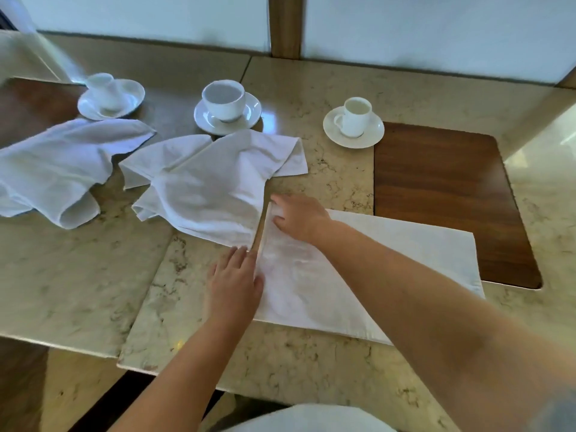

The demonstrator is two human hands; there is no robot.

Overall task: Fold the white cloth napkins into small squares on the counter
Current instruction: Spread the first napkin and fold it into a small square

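I see the flat white cloth napkin (358,275) near the marble surface's (78,291) front edge, its right side overlapping one dark wooden inlay (452,198). My left hand (235,288) presses its left edge, fingers released; my right hand (299,218) pinches that edge's far corner. Two crumpled white napkins (215,185) lie left. Three white cups on saucers (353,123) stand behind; bare marble front-left.

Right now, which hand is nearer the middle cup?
Right. The right hand rests on the far left corner of the flat napkin, below and right of the middle cup. The left hand presses the napkin's near left edge, farther from it.
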